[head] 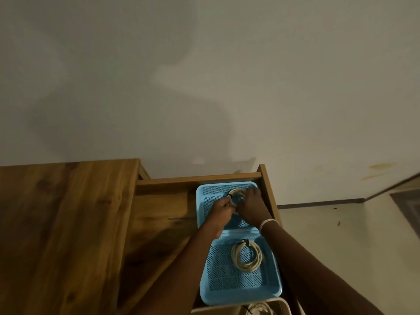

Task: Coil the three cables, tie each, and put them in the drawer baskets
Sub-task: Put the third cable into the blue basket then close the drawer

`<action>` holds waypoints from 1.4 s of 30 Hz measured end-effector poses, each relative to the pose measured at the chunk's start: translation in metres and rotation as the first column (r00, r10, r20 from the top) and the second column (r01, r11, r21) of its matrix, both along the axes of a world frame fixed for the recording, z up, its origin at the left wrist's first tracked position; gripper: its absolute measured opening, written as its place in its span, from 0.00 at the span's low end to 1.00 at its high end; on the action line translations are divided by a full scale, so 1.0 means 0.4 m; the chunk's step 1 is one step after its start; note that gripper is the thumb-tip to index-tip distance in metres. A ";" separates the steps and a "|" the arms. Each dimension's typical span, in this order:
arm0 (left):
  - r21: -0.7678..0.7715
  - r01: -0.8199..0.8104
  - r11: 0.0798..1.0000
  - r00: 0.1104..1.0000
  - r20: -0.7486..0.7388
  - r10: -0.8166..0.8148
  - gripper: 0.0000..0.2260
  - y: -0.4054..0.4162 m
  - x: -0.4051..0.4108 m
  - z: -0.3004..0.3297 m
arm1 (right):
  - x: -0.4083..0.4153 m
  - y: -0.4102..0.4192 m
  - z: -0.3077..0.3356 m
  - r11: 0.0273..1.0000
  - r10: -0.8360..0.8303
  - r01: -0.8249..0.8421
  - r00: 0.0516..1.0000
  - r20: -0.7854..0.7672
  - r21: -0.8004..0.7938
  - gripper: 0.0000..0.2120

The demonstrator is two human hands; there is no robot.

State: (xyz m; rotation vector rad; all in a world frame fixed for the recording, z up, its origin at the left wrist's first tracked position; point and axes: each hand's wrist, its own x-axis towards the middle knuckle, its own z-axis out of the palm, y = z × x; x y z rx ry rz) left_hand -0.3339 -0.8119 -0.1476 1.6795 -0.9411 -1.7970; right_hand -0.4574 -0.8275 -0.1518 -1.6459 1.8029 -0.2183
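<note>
1. The open wooden drawer [159, 214], lower centre of the frame, holds two blue baskets.
2. The far basket [204, 192] holds a coiled cable [236, 192]; the near basket [227, 283] holds another coil [246, 258].
3. Left hand [221, 209] pinches the far coil; right hand [252, 205] covers it, its finger state hidden.
4. A third coil [259, 309] lies in a white basket [281, 302] at the bottom edge.

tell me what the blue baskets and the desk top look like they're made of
Far blue basket and near blue basket: most likely moulded plastic, judging by the uniform matt colour, rounded rims and regular perforated floors. Desk top: wood or wood veneer with a smooth brown finish, showing grain streaks and knots; which of the two can't be told.
</note>
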 end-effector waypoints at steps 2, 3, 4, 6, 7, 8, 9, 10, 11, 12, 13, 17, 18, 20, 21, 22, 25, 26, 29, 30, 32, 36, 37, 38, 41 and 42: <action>-0.009 0.042 0.999 0.999 0.015 -0.042 0.16 -0.001 0.003 -0.016 | -0.001 -0.001 -0.007 0.996 0.077 -0.082 0.990 -0.116 -0.036 0.17; -0.011 0.068 0.998 0.997 0.024 -0.068 0.17 0.001 0.006 -0.019 | -0.002 0.001 -0.013 0.995 0.079 -0.086 0.984 -0.163 -0.039 0.17; -0.016 0.087 0.996 0.995 0.040 -0.086 0.17 0.001 0.008 -0.024 | 0.000 0.002 -0.017 0.994 0.083 -0.096 0.975 -0.204 -0.055 0.17; -0.032 0.114 0.993 0.991 0.075 -0.111 0.16 0.003 0.011 -0.024 | 0.000 0.005 -0.028 0.991 0.086 -0.108 0.965 -0.247 -0.079 0.16; -0.038 0.110 0.993 0.991 0.085 -0.106 0.15 0.005 0.012 -0.017 | 0.000 0.006 -0.027 0.993 0.049 -0.071 0.975 -0.218 -0.094 0.15; -0.050 0.103 0.993 0.991 0.091 -0.098 0.14 0.007 0.012 -0.008 | -0.002 0.009 -0.025 0.993 0.016 -0.039 0.980 -0.199 -0.110 0.16; -0.055 0.094 0.994 0.991 0.097 -0.088 0.13 0.012 0.016 0.009 | -0.002 0.012 -0.019 0.991 -0.021 -0.001 0.985 -0.170 -0.131 0.18; -0.062 0.092 0.994 0.991 0.107 -0.085 0.13 0.017 0.023 0.022 | -0.006 0.016 -0.016 0.989 -0.042 0.023 0.991 -0.131 -0.144 0.20; -0.075 0.085 0.994 0.989 0.126 -0.075 0.14 0.025 0.034 0.032 | -0.010 0.026 -0.006 0.988 -0.061 0.049 0.995 -0.075 -0.147 0.22; -0.108 0.070 0.992 0.987 0.150 -0.053 0.16 0.034 0.050 0.039 | -0.016 0.036 0.003 0.983 -0.084 0.081 0.996 -0.012 -0.164 0.21; -0.157 0.050 0.986 0.983 0.181 -0.021 0.16 0.043 0.070 0.043 | -0.028 0.047 0.017 0.976 -0.103 0.109 0.994 0.037 -0.188 0.20; -0.494 -0.081 0.866 0.857 0.409 0.313 0.10 0.117 0.199 0.089 | -0.101 0.158 0.086 0.922 -0.128 0.160 0.986 0.110 -0.352 0.07; -0.566 -0.055 0.823 0.783 0.487 0.387 0.10 0.136 0.241 0.101 | -0.129 0.197 0.089 0.909 -0.163 0.206 0.976 0.145 -0.362 0.08; -0.591 0.105 0.800 0.605 0.676 0.420 0.11 0.187 0.338 0.113 | -0.186 0.282 0.075 0.885 -0.293 0.324 0.946 0.141 -0.336 0.15; -0.557 0.183 0.810 0.529 0.750 0.396 0.13 0.216 0.390 0.110 | -0.205 0.320 0.063 0.882 -0.357 0.376 0.927 0.118 -0.285 0.19; -0.511 0.237 0.826 0.464 0.807 0.365 0.15 0.254 0.443 0.110 | -0.214 0.359 0.053 0.887 -0.395 0.407 0.914 0.096 -0.221 0.22; -0.324 0.330 0.887 0.318 0.922 0.219 0.22 0.323 0.561 0.084 | -0.235 0.434 0.016 0.885 -0.463 0.465 0.884 0.058 -0.015 0.25; -0.255 0.338 0.906 0.285 0.945 0.160 0.21 0.360 0.588 0.089 | -0.230 0.467 0.019 0.891 -0.453 0.453 0.888 0.080 0.025 0.25; -0.149 0.346 0.926 0.240 0.968 0.066 0.22 0.456 0.644 0.100 | -0.207 0.552 0.056 0.911 -0.407 0.412 0.893 0.194 0.018 0.26; -0.123 0.335 0.934 0.241 0.970 0.041 0.23 0.489 0.658 0.105 | -0.197 0.573 0.065 0.915 -0.398 0.403 0.894 0.206 0.018 0.26; -0.072 0.319 0.945 0.258 0.966 -0.014 0.24 0.550 0.684 0.103 | -0.180 0.597 0.081 0.912 -0.408 0.409 0.893 0.191 0.040 0.24; -0.038 0.348 0.937 0.313 0.946 -0.078 0.23 0.625 0.721 0.107 | -0.163 0.607 0.101 0.909 -0.417 0.408 0.896 0.155 0.086 0.19; -0.035 0.363 0.931 0.322 0.943 -0.090 0.23 0.632 0.725 0.107 | -0.160 0.608 0.108 0.903 -0.428 0.415 0.891 0.150 0.111 0.18; -0.027 0.374 0.927 0.327 0.939 -0.104 0.24 0.632 0.726 0.112 | -0.158 0.606 0.117 0.896 -0.441 0.423 0.886 0.145 0.136 0.17; 0.017 0.384 0.923 0.330 0.931 -0.154 0.24 0.626 0.725 0.112 | -0.145 0.607 0.131 0.876 -0.473 0.449 0.871 0.135 0.174 0.15; 0.036 0.381 0.924 0.328 0.929 -0.172 0.25 0.622 0.724 0.113 | -0.137 0.610 0.136 0.877 -0.471 0.447 0.874 0.124 0.178 0.15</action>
